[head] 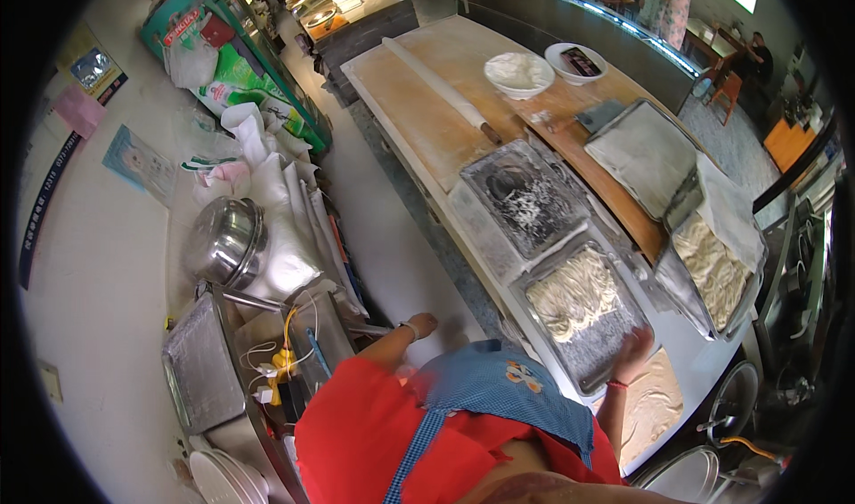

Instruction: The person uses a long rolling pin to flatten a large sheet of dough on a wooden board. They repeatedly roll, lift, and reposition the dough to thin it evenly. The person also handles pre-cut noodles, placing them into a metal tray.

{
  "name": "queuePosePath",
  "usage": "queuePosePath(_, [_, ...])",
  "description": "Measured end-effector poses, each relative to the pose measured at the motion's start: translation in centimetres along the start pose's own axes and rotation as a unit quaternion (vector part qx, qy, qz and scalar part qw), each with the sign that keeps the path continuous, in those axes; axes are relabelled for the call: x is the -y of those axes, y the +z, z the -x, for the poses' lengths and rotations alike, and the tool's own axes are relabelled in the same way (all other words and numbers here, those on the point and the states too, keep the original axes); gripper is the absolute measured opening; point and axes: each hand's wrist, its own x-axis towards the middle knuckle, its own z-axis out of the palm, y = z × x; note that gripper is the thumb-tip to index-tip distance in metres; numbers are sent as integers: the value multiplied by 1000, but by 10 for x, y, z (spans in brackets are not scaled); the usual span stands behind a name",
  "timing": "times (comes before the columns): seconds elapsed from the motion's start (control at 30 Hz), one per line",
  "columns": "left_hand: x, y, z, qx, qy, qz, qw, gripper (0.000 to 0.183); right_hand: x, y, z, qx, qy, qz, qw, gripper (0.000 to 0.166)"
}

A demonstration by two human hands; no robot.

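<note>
My right hand [633,357], slightly blurred and with a red cord at the wrist, is at the near right edge of a metal tray [574,367]; whether it touches the rim I cannot tell. Pale, floury noodles [576,293] lie across the far part of that tray. Away from the worktable, my left hand [424,325] hangs beside the blue apron [494,377], a pale band at its wrist. Its fingers are hardly visible. Just beyond the noodle tray lies another metal tray [524,197] with scattered flour.
A rolling pin [437,83] and two white bowls [520,74] [576,63] rest farther along the table. At right, a cloth partly covers more noodles [711,270]. Flattened dough [644,410] is near my right forearm. Sacks [284,237] and a metal basin [220,240] stand left.
</note>
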Motion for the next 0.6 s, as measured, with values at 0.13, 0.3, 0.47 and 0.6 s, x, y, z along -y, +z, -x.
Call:
queuePosePath(0.13, [84, -11, 14, -78, -30, 86, 993, 29, 128, 146, -3, 192, -53, -30, 979, 39])
queuePosePath(0.3, [93, -48, 29, -119, -54, 175, 976, 23, 185, 269, -4, 282, -200, 6, 938, 32])
queuePosePath(0.47, [91, -86, 59, -156, -86, 211, 961, 22, 223, 361, 0, 398, -197, -43, 895, 35])
queuePosePath(0.6, [81, -115, 66, -198, -119, 315, 921, 28, 220, 445, -31, 410, -242, 1, 880, 14])
